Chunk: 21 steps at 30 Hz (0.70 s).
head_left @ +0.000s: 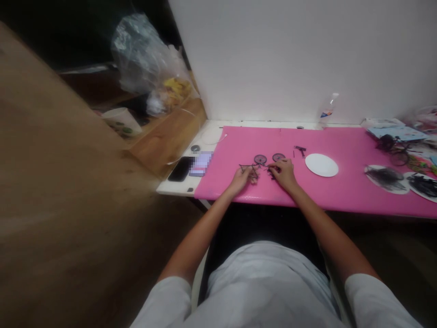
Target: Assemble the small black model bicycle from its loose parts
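On the pink mat [344, 196], my left hand [241, 178] is closed around a small dark model bicycle frame [253, 172]. Close to its right, my right hand [284, 174] pinches at small dark parts [272, 171] that its fingers partly cover; the exact piece is too small to make out. One spoked wheel [260, 159] lies just beyond the frame, and another wheel [278, 157] lies just above my right fingers. A black tool-like piece [301, 150] rests to the right of the wheels, beside a thin dark stick [294, 154].
A white plate [321, 165] lies right of my hands. Farther right are plates of dark parts [387, 178] and assembled model bicycles [398, 150]. A clear bottle [328, 111] stands by the wall. At left are a black phone [180, 169] and a plastic bag [139, 52].
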Tool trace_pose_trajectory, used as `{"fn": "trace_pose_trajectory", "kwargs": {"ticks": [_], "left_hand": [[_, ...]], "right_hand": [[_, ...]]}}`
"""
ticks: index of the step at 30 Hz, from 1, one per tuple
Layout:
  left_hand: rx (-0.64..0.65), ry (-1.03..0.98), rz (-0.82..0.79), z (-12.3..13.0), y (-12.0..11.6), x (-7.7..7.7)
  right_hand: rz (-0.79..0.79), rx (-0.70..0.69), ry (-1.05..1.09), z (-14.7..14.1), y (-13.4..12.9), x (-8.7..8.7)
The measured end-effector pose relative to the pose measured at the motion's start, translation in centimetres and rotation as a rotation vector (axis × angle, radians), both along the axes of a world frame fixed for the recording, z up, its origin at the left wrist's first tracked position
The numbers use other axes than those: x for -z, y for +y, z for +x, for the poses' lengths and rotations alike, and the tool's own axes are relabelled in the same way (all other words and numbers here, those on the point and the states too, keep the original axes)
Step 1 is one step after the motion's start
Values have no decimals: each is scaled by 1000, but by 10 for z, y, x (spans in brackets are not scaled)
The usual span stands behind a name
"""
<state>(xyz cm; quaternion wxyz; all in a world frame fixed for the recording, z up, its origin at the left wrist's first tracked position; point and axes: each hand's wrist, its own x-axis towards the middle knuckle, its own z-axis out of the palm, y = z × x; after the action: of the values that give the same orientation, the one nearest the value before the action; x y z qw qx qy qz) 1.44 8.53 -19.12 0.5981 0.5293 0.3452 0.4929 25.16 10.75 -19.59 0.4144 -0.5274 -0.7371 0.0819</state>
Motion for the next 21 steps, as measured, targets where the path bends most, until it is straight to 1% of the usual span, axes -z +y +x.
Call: {"fn": "trace_pose_trajectory", "kwargs": {"ticks": [6, 13, 17, 21], "left_hand": [[0, 10, -4, -1, 0, -1], [56, 22, -12, -3, -5, -5], [43, 18, -21, -2, -5, -5], [29, 15, -18, -2, -4, -3]], "right_hand": [[13, 3, 8, -1, -1, -1], [25, 13, -5, -2, -2, -2], [9, 14, -18, -2, -2, -2], [25, 28, -17, -2, -1, -1]]}}
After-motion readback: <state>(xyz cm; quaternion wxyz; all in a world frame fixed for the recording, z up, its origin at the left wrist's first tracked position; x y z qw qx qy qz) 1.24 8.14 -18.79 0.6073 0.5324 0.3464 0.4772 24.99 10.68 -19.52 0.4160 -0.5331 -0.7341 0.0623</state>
